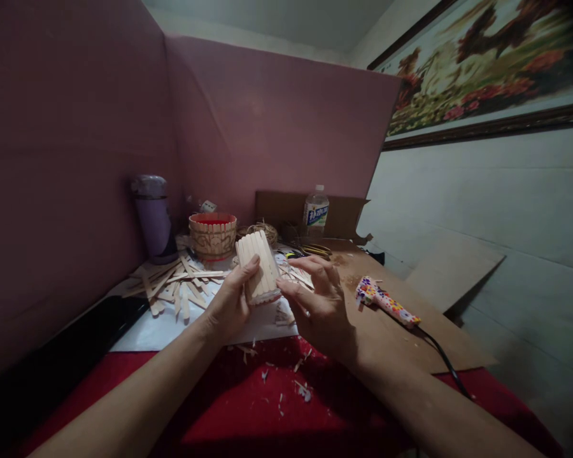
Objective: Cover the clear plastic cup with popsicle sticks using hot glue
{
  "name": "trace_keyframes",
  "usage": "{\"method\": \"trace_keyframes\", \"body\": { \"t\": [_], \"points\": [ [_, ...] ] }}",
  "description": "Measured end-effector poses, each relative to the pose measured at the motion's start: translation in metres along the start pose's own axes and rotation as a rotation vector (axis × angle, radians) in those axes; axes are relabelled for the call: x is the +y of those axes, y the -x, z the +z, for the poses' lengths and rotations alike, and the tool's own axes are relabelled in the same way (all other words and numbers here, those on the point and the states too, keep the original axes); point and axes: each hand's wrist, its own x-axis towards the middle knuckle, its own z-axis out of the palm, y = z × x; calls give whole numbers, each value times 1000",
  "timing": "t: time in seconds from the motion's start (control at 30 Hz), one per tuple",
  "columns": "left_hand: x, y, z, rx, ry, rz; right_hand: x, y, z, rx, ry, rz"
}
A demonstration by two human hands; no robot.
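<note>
My left hand (236, 296) is closed around a small cup-like piece (262, 264) sided with upright wooden craft sticks. Its thumb presses on the sticks, and a clear edge shows along the piece's right side. My right hand (319, 299) is just to the right, fingers bent and apart. One of its fingertips touches or nearly touches the lower right edge of the piece; nothing is visibly gripped in it. Loose craft sticks (186, 283) lie in a heap to the left on a white sheet (138, 334).
A purple flask (153, 219), a stick-sided basket (213, 236), twine (262, 230), a plastic bottle (316, 211) and scissors (315, 250) stand or lie behind. At right, a flower-patterned glue gun (386, 302) with a black cord rests on cardboard (410, 350). Scraps litter the red cloth (248, 407).
</note>
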Motion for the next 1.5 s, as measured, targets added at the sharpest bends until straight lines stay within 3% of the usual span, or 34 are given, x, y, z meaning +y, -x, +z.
{"method": "trace_keyframes", "body": {
  "t": [0.3,0.57,0.87,1.07,1.5],
  "points": [
    [0,1,2,49,-24,12,-3,-2,-2,25,88,-85],
    [1,3,5,53,-67,76,-3,0,-3,44,-88,85],
    [1,1,1,47,-100,126,-6,1,-3,17,-138,51],
    [2,1,2,41,-138,168,-7,0,0,42,-167,174],
    [0,3,3,56,-126,169,-5,3,0,-5,-75,55]
  ]
}}
